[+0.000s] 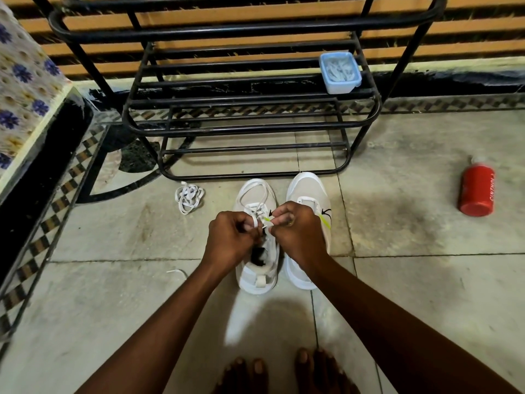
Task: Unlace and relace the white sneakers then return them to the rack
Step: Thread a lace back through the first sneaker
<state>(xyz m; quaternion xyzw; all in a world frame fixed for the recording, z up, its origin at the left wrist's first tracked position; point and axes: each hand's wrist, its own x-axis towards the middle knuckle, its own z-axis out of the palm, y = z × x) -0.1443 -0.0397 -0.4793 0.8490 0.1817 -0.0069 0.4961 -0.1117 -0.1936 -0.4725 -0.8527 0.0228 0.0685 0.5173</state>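
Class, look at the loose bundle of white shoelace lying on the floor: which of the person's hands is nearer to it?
Left. The left hand is just right of and below the loose bundle of white shoelace; the right hand sits farther right, beyond the laced sneaker.

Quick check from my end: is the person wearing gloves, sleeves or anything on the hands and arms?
No gloves and no sleeves: both forearms are bare up to the frame edge. The left hand shows nothing worn. The right hand has what looks like a small ring on one finger. No watch or wristband on either wrist. The feet at the bottom edge are bare too.
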